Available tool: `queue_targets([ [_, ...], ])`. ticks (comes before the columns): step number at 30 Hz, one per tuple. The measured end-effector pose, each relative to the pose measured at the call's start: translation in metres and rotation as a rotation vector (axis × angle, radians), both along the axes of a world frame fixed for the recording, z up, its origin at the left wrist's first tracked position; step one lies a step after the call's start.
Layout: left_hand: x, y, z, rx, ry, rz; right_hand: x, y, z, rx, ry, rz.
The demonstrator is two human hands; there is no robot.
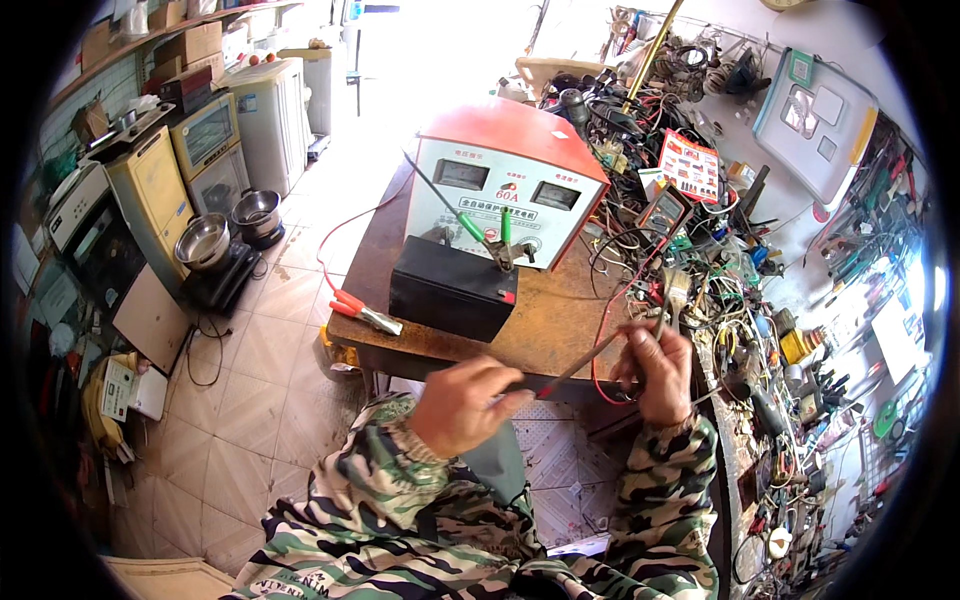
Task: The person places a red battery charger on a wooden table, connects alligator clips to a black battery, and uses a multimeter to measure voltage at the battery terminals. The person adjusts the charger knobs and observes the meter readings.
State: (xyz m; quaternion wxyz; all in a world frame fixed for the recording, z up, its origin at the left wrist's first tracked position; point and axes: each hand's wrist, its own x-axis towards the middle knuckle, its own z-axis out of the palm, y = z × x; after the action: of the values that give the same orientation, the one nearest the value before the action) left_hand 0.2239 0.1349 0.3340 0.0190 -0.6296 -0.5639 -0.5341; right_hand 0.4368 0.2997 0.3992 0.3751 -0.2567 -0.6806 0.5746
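My left hand (462, 405) and my right hand (655, 370) are closed on a slim brownish rod-like tool (585, 362) with a dark end and red section at the left, held over the table's near edge. Beyond them a black battery (450, 290) sits before a charger (500, 140) with red top, white front and two meters. A green-handled clamp (470, 223) rests against the battery's top; whether it grips a terminal, I cannot tell. A red-handled clamp (355, 308) lies at the wooden table's (550, 320) left corner. A red wire (622, 298) runs down by my right hand.
A heap of tools, cables and parts (760, 420) lines the right side, with a white case (810, 125) on the wall. Two steel pots on stands (200, 243), cabinets (150, 200) and cartons line the left, beside a tiled floor (240, 400). A bright opening is at the back.
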Motion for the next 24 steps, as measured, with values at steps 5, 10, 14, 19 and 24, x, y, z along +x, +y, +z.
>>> queue_targets([
  [5,-0.058,-0.036,0.002,0.061,-0.045,0.262,0.068,0.118,0.008,0.440,-0.424,-0.785],
  [10,-0.121,-0.083,0.015,0.056,-0.002,0.678,0.013,0.099,-0.017,0.786,-0.216,-0.919],
  [14,-0.148,-0.068,0.023,-0.024,0.036,0.611,-0.045,0.044,-0.067,0.482,-0.039,-0.335],
  [19,-0.167,-0.058,0.005,-0.285,-0.095,0.649,-0.074,0.043,-0.108,0.298,-0.174,-0.208],
  [24,-0.165,-0.054,0.010,-0.411,-0.191,0.583,-0.077,0.045,-0.113,0.346,-0.128,-0.152],
])
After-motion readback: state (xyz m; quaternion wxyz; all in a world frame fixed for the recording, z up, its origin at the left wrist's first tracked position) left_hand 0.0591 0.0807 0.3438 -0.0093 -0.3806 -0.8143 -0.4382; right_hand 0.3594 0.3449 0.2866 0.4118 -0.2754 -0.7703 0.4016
